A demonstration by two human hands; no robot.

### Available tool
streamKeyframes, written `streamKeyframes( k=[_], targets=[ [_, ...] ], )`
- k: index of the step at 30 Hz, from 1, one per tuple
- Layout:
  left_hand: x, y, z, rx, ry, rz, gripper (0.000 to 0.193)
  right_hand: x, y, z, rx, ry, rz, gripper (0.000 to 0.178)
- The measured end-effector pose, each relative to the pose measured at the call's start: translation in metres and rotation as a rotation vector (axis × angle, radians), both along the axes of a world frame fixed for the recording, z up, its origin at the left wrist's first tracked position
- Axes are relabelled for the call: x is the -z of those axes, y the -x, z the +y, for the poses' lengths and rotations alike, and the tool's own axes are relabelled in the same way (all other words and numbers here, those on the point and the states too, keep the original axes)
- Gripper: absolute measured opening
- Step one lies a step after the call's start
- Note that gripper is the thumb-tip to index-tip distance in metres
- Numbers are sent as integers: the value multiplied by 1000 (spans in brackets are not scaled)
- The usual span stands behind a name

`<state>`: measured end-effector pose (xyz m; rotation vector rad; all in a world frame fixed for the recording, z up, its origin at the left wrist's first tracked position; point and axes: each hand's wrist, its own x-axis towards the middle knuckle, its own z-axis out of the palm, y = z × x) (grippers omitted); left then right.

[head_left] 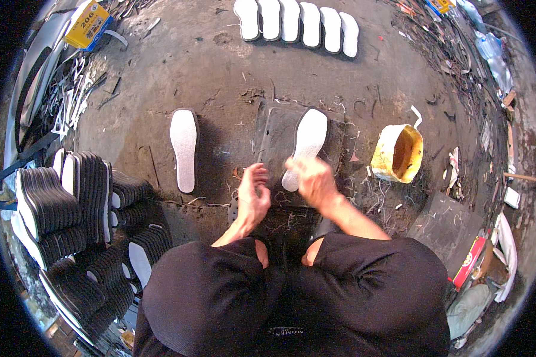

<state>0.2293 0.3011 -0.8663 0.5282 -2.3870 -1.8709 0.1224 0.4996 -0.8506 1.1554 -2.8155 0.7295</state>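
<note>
A shoe sole [311, 132] with a white top and dark edge lies on a dark square mat [274, 134] in front of me. My right hand [317, 183] is closed over its narrower heel end, fingers curled and slightly blurred; what they grip, if anything, is hidden. Left of the mat's sole, my left hand [254, 199] hovers with loosely bent fingers and the thumb apart, with nothing visible in it. A second white-topped sole [184, 149] lies farther left on the ground. To the right stands a cut-open yellowish container [390, 153], brown inside, with a white strip-like handle at its rim.
Several white-topped soles [290, 21] stand in a row at the far side. Stacks of dark soles [47, 205] fill the near left. Scraps [80, 98] and a yellow-blue box [89, 25] lie far left. Debris lines the right, with a red box [469, 262] nearer me.
</note>
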Motion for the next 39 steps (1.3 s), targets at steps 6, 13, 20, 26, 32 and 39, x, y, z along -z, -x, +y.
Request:
streamKeyframes(
  k=[6,13,20,26,32,39],
  targets=[
    [4,15,-5,30,-41,24,57,-56,-33,2,270,200,-407,26],
    [-4,23,32,255,363,95,115,-96,62,173,964,173,8,38],
    [-1,191,-83,-236,391,406,96,-110,-24,209,663,-433,83,38],
    [28,382,-220,-424,423,264,107,-171,-21,163,854,-264,-76,33],
    [78,430,-226,-407,590,233,104,-164,-4,178,921,-265,-57,32],
    [38,245,-163,-438,697,203,74,-133,99,228,1085,-170,-10,36]
  ],
)
